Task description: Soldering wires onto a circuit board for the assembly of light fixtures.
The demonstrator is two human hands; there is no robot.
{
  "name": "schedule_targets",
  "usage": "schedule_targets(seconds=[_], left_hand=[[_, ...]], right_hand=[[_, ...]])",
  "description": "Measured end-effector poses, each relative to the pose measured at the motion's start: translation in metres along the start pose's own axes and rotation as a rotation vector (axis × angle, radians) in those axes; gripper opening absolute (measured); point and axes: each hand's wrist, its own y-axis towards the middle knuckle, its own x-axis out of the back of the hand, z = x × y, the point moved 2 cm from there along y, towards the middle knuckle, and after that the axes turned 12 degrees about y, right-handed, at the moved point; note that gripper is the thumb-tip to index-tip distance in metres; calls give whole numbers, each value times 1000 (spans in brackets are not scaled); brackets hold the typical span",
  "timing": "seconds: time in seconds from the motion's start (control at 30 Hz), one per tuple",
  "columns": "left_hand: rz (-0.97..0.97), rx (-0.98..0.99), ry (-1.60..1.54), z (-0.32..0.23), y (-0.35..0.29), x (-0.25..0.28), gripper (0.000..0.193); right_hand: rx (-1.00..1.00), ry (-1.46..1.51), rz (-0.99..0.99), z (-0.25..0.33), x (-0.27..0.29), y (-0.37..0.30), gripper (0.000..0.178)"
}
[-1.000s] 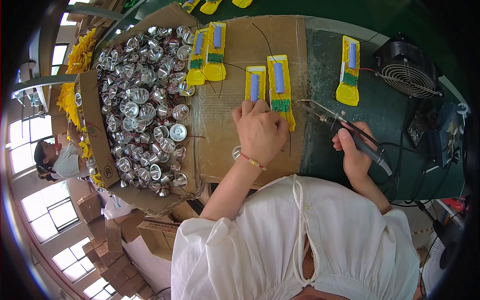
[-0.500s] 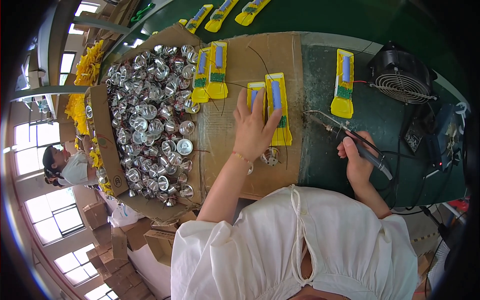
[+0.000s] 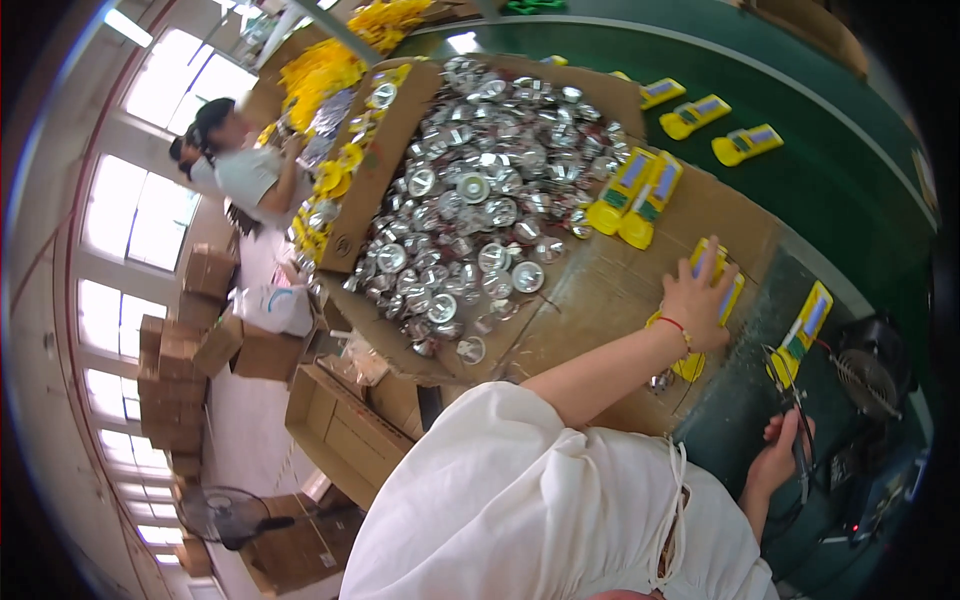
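My left hand (image 3: 695, 308) lies with fingers spread over yellow plastic housings (image 3: 735, 299) that carry blue cylindrical cells. The hand hides most of them, and part of a yellow housing end (image 3: 689, 368) shows below the wrist. My right hand (image 3: 770, 465) is closed around a soldering iron (image 3: 801, 445) with a thin curved tube along its tip. That tip is close to another yellow housing (image 3: 802, 333) with a blue cell and green circuit board. Two similar housings (image 3: 622, 188) lie side by side on the cardboard (image 3: 600, 300), beyond my left hand.
A carton (image 3: 355, 205) full of shiny reflector cups (image 3: 475, 188) stands to the left. Several housings (image 3: 695, 116) lie on the green surface at the far side. A black fan (image 3: 868, 372) sits at right. People (image 3: 255, 180) and stacked boxes (image 3: 180, 385) are farther left.
The whole view has swung left and tilted, so the bench now appears slanted. My left hand's fingers are spread wider over the housings. My right hand still holds the soldering iron.
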Motion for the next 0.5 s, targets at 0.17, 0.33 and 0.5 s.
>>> schedule_targets(seconds=[0.17,0.33,0.5], left_hand=[[-41,31,-157,47,-17,13,81],[-373,88,-230,129,-23,91,78],[-607,450,138,273,-13,212,79]], right_hand=[[71,-37,-12,10,-3,2,12],[76,-114,18,13,-15,5,13],[94,-161,27,13,-35,3,15]])
